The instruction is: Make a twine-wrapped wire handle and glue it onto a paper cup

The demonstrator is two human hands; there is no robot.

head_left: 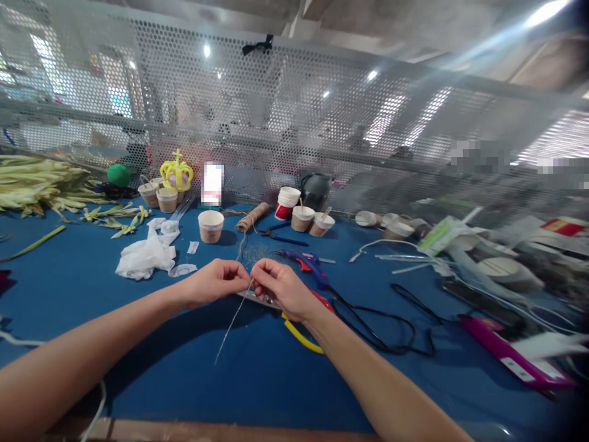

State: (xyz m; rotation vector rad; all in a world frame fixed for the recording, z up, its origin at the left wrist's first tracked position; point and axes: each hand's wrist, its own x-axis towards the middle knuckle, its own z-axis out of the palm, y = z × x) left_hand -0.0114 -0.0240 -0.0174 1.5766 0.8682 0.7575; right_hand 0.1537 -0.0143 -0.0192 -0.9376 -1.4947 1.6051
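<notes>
Bare forearms (386, 368) are extended over a blue work surface (193, 380). Between the left hand (223, 282) and the right hand (283, 288), the upper end of a thin, pale, glinting strand (234, 322) is pinched, thumbs and fingertips being pressed together there. From that pinch, its long axis is slanted toward the camera and leftward, with the lower end unheld. Neither hand can be called nearer; which grip is firmer cannot be told.
</notes>
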